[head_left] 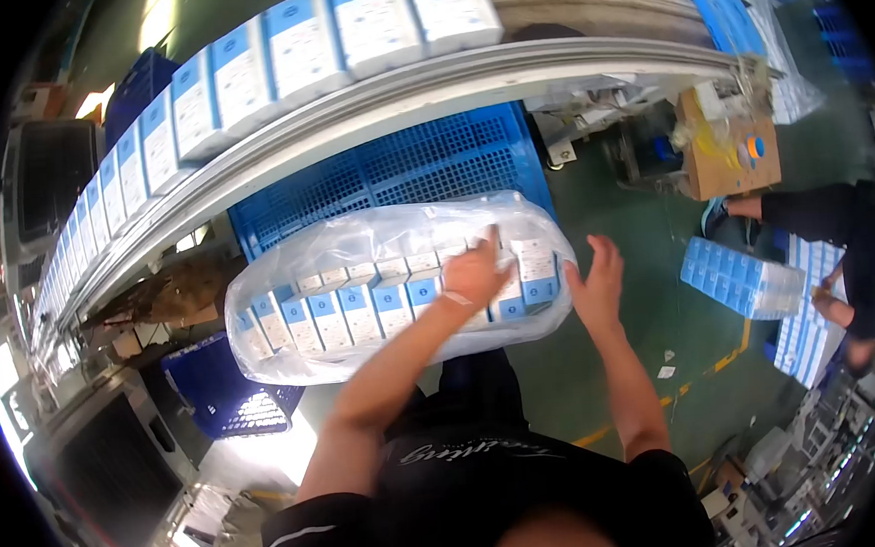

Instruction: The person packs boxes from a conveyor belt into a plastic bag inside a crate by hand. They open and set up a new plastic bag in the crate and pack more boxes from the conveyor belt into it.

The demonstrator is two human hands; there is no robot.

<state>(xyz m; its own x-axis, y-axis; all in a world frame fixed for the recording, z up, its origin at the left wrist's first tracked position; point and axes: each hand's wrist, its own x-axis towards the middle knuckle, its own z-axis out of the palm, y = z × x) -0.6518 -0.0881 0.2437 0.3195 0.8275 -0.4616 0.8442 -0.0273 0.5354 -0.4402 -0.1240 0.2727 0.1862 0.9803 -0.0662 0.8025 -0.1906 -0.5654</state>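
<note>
A clear plastic bag (375,227) lies in front of me, its mouth spread wide around rows of small white-and-blue cartons (356,314). My left hand (473,274) is over the cartons towards the right end of the bag, fingers stretched out and slightly blurred. It seems to touch the carton tops, though contact is hard to make out. At the bag's right edge, my right hand (598,279) is raised with thumb and fingers apart and nothing in it. Part of the cartons is hidden beneath my left hand and forearm.
A conveyor (605,58) with a line of larger-looking white-and-blue cartons (298,46) crosses beyond the bag. Beneath it is a blue plastic crate (391,171). A dark blue basket (229,387) stands at left. On the right, a co-worker (846,238) bends by wrapped carton packs (738,277).
</note>
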